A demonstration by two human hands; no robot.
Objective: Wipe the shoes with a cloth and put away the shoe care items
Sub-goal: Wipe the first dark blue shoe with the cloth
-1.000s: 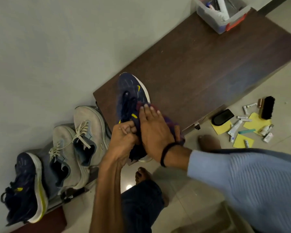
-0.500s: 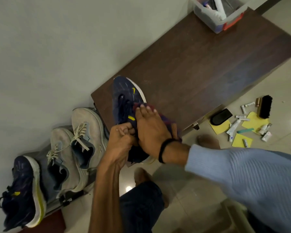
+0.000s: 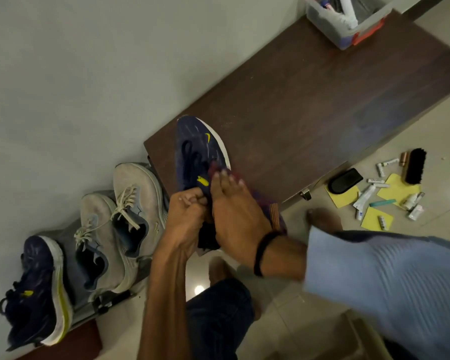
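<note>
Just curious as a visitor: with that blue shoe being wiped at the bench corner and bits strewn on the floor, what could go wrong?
The navy shoe lies at the corner of the bench, gripped by the left hand alone; a hard push from the right hand on the cloth might slide it off.
The tubes and brush lie loose on the floor near a bare foot, so a sideways step could land on them.

A navy mesh sneaker [image 3: 200, 149] with yellow marks and a white sole lies on a dark wooden bench [image 3: 309, 105], a maroon striped cloth [image 3: 273, 211] draped against its side. A black bristle brush [image 3: 415, 166], white tubes [image 3: 365, 196] and yellow pads [image 3: 398, 189] lie scattered on the tiled floor [image 3: 442, 141].
</note>
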